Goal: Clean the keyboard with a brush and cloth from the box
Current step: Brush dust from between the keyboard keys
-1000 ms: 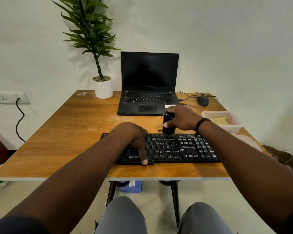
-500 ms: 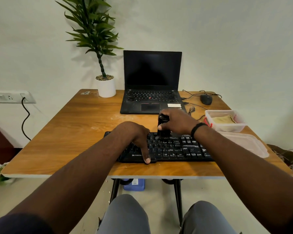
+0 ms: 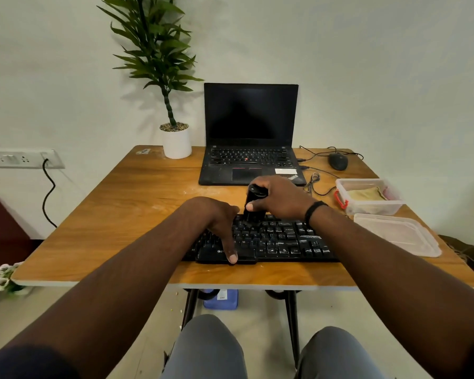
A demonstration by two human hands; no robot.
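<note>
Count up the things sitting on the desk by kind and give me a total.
Keyboards: 1, the black keyboard
Brushes: 1, the brush gripped by the right hand
Laptops: 1
Mice: 1
Potted plants: 1
Plastic boxes: 1
Box lids: 1
Total: 7

We find open counter point(image 3: 115, 214) left of the keyboard point(image 3: 285, 242); behind it the laptop point(image 3: 249, 149) blocks; to the right the box point(image 3: 367, 198) and lid point(image 3: 397, 236) crowd; cables point(image 3: 316, 181) lie between laptop and box.
</note>
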